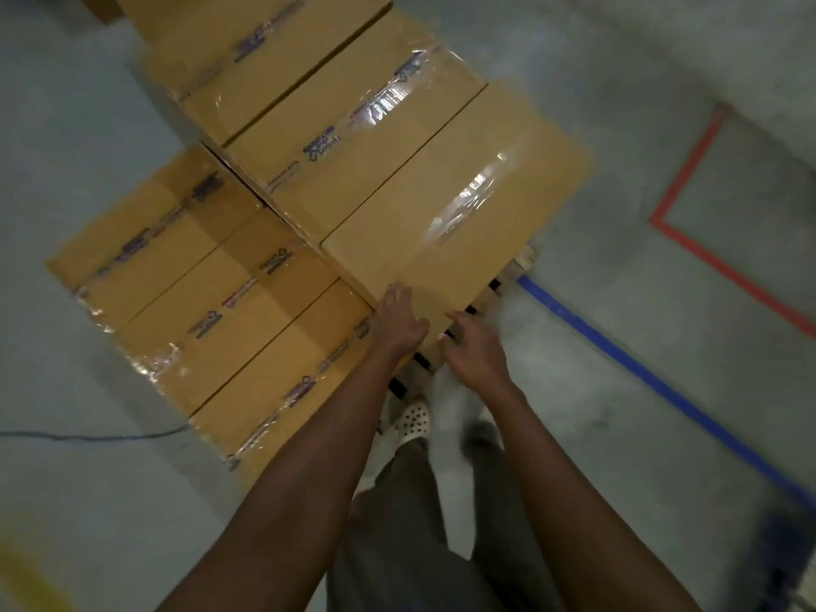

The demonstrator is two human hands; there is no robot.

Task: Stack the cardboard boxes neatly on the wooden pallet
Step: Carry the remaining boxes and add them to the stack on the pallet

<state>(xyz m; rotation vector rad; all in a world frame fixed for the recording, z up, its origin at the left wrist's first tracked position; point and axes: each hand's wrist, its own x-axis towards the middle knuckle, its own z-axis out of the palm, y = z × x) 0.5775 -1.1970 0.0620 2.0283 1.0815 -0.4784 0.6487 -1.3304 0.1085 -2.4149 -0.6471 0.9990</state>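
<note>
Several taped cardboard boxes cover a wooden pallet [503, 287], of which only a slatted strip shows at the right. The nearest upper box [455, 205] lies on the right side, blurred. My left hand [399, 320] rests flat on its near corner, fingers spread. My right hand [474, 346] grips the near edge of the same box from the side, fingers curled over the pallet slats. Beside it lie two more upper boxes [353, 139]. A lower row of boxes [221, 302] sits to the left.
Grey concrete floor surrounds the pallet. A blue tape line [653, 373] and a red tape outline [689, 214] mark the floor at the right. A dark cable [88, 435] runs on the left. My legs and a white perforated shoe [413, 419] stand against the pallet.
</note>
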